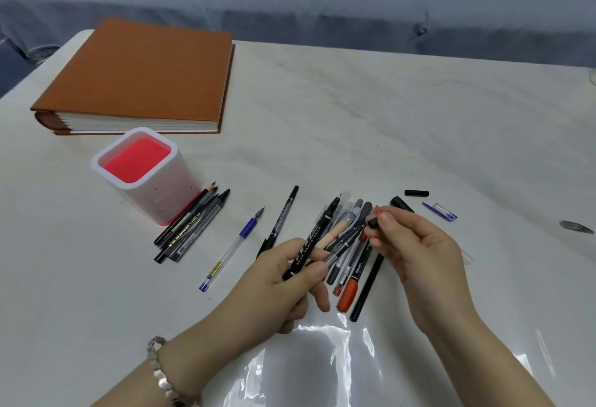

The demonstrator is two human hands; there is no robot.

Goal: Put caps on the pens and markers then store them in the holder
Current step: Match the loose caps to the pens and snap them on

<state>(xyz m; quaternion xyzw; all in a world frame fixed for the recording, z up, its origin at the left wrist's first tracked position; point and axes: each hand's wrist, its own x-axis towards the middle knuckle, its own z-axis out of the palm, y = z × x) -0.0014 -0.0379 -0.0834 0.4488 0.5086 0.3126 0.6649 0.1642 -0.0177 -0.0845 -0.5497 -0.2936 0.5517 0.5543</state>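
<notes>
Left hand (283, 281) grips black marker (314, 239) tilted, right hand (416, 245) pinches cap (373, 222)

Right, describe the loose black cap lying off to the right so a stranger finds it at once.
Start at the white pen holder with the red inside, left on the table. Go right, past the heap of pens. Just beyond it lies the loose black cap, a short plain cylinder lying alone, farther back than the blue and clear tube.

Over the tabletop (354, 110), the left hand (277, 287) is gripping an uncapped black marker (311, 239) while the right hand (416, 245) is pinching a small black cap (372, 222).
</notes>
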